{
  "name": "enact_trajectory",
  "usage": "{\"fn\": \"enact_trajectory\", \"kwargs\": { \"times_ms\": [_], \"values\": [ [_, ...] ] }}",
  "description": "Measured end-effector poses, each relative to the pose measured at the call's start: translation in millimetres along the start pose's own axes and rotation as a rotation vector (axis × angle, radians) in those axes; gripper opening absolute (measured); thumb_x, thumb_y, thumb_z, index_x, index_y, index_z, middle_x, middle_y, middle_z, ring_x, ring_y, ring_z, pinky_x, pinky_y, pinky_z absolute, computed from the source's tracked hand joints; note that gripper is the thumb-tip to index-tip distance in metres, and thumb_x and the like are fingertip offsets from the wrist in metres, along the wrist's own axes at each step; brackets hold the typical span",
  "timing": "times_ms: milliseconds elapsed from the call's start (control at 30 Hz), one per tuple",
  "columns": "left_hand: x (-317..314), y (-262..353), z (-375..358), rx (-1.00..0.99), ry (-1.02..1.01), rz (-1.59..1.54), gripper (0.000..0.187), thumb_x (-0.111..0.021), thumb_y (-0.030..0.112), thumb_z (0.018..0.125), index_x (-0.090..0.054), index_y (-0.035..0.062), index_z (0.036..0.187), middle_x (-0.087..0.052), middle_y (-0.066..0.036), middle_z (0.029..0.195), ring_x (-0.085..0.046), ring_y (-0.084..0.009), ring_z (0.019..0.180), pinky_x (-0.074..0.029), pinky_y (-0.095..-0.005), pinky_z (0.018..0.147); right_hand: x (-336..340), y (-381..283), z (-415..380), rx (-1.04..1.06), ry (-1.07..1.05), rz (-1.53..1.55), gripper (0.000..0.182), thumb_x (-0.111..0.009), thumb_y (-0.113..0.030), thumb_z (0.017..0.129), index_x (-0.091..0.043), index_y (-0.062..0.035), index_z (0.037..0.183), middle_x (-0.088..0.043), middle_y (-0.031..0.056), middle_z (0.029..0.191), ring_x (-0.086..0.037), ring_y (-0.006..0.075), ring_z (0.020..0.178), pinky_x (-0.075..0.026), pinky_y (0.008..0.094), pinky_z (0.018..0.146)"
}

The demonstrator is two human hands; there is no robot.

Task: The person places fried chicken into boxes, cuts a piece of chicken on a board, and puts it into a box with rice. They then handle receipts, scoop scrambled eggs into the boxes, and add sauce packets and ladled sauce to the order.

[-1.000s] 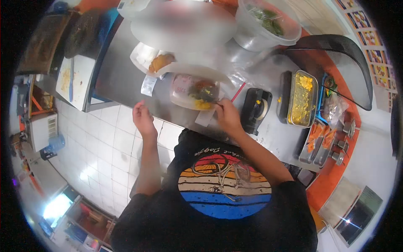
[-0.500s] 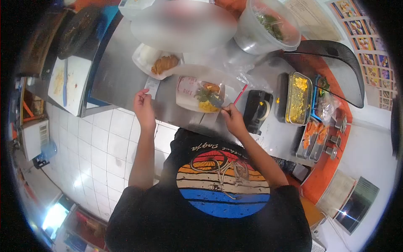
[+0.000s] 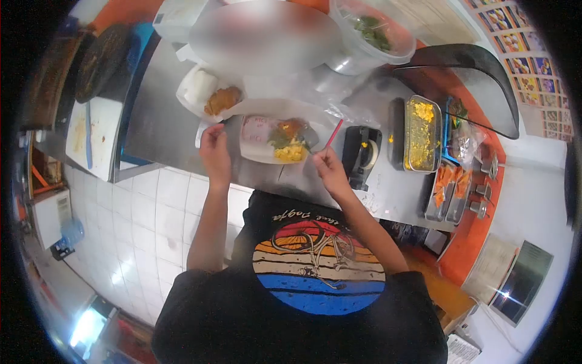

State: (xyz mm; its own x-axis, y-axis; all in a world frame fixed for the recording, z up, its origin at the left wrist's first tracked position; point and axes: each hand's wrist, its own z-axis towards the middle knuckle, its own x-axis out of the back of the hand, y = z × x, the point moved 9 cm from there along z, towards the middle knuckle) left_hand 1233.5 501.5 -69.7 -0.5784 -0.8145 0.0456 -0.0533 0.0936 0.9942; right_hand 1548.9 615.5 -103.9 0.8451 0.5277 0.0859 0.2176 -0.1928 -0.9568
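Observation:
An open white food tray (image 3: 257, 151) with greens and yellow egg lies on the steel counter (image 3: 163, 121) in front of me. My left hand (image 3: 214, 148) is at the tray's left end, fingers pinched on a white paper slip (image 3: 200, 131). My right hand (image 3: 328, 167) is at the tray's right end and pinches the near end of a thin red stick (image 3: 334, 133), which slants up and away. A second tray (image 3: 195, 91) with white rice and a fried piece sits just behind, to the left.
A black tape dispenser (image 3: 359, 155) stands right of my right hand. Further right are a metal pan of yellow food (image 3: 421, 134) and pans of orange strips (image 3: 449, 185). A clear tub of greens (image 3: 371, 31) sits at the back. A white cutting board (image 3: 91, 132) lies far left.
My left hand moved up from the counter's edge onto the paper slip. My right hand left the food in the tray, shifted right and took the red stick's near end.

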Motion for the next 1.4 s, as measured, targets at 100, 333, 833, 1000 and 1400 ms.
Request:
{"fn": "enact_trajectory", "kwargs": {
  "times_ms": [100,333,833,1000,1400],
  "values": [
    [-23,14,-7,-0.038,-0.025,0.093,0.020,-0.056,0.004,0.090,-0.061,-0.0007,0.109,-0.062,-0.007,0.103,-0.057,-0.0159,0.098,-0.044,-0.0296,0.091,13,-16,-8,-0.142,-0.041,0.453,0.012,-0.053,-0.020,0.102,-0.049,-0.0112,0.094,-0.046,-0.0020,0.074,-0.034,0.0065,0.059,-0.028,0.0232,0.053],
    [-49,10,-19,-0.123,-0.146,0.152,0.024,-0.053,0.009,0.094,-0.060,0.0026,0.116,-0.061,-0.005,0.105,-0.054,-0.0133,0.094,-0.044,-0.0246,0.077,163,-62,-80,-0.012,0.578,0.715,0.008,-0.052,-0.015,0.101,-0.052,-0.0080,0.098,-0.055,0.0030,0.079,-0.037,0.0079,0.057,-0.029,0.0234,0.051],
    [-416,97,-417,0.033,-1.066,0.246,0.038,-0.056,0.009,0.092,-0.054,0.0012,0.129,-0.061,-0.007,0.117,-0.056,-0.0178,0.108,-0.041,-0.0312,0.098,622,99,-260,0.120,0.995,0.379,0.028,-0.058,-0.011,0.092,-0.063,-0.0016,0.118,-0.069,0.0066,0.109,-0.061,0.0137,0.085,-0.049,0.0252,0.076],
    [-495,133,-615,0.129,-2.009,0.189,0.052,-0.054,0.022,0.096,-0.044,0.0049,0.144,-0.043,-0.014,0.145,-0.037,-0.0241,0.137,-0.027,-0.0379,0.115,758,140,-363,-0.074,1.193,0.357,0.020,-0.056,-0.007,0.090,-0.065,-0.0040,0.108,-0.068,0.0030,0.099,-0.058,0.0101,0.079,-0.047,0.0251,0.071],
    [-528,57,-597,-0.441,-1.171,0.969,0.035,-0.060,0.018,0.091,-0.060,0.0055,0.124,-0.065,-0.019,0.115,-0.062,-0.0368,0.104,-0.049,-0.0442,0.091,831,22,-205,0.447,1.019,0.002,0.021,-0.060,-0.008,0.092,-0.066,-0.0004,0.110,-0.068,0.0055,0.098,-0.062,0.0138,0.087,-0.050,0.0275,0.078]
  ]
}}
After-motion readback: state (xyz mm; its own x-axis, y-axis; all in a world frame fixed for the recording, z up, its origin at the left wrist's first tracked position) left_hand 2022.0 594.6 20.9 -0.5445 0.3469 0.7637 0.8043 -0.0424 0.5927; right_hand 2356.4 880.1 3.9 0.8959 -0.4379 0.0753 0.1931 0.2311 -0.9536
